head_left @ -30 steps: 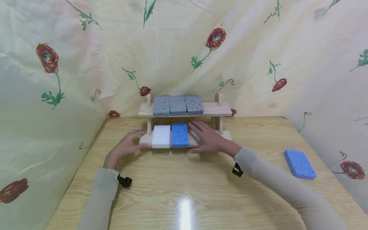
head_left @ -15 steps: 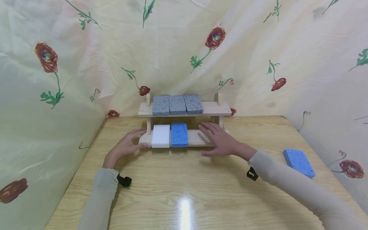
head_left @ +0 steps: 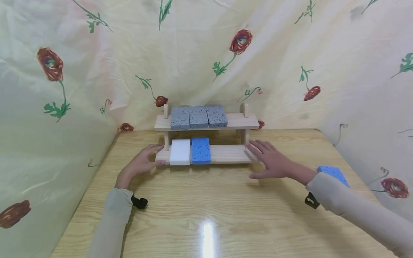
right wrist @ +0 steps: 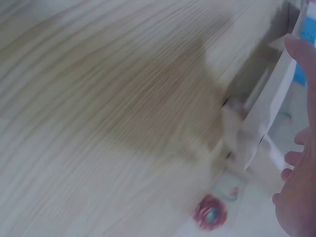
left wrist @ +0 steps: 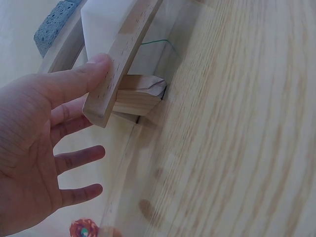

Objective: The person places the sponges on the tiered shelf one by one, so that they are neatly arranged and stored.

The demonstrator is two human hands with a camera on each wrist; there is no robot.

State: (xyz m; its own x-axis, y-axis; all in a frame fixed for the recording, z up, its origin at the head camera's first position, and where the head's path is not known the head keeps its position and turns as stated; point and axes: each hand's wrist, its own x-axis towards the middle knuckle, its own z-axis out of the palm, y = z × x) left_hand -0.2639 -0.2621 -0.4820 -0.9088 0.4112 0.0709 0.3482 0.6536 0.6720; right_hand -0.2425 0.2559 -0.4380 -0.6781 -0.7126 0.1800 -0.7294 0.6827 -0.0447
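A two-tier wooden shelf (head_left: 230, 154) stands at the back of the table. On its lower board lie a white foam block (head_left: 180, 152) and, just right of it, a blue speckled sponge (head_left: 201, 150). My left hand (head_left: 140, 164) grips the lower board's left end. In the left wrist view, the thumb (left wrist: 81, 81) presses the front edge, two fingers reach behind the board, and the others stick out free. Near the lower board's right end, my right hand (head_left: 274, 163) is spread with nothing in it. Whether it touches the board is unclear.
Grey speckled sponges (head_left: 198, 117) lie side by side on the upper board. Another blue sponge (head_left: 333, 173) rests on the wooden table (head_left: 174, 215) at the right, partly hidden by my right sleeve. Flowered cloth (head_left: 193, 64) hangs behind and along both sides.
My right hand has slid right from beside the blue sponge to the shelf's right end, its sleeve now covering part of the other blue sponge. The left hand has stayed put.
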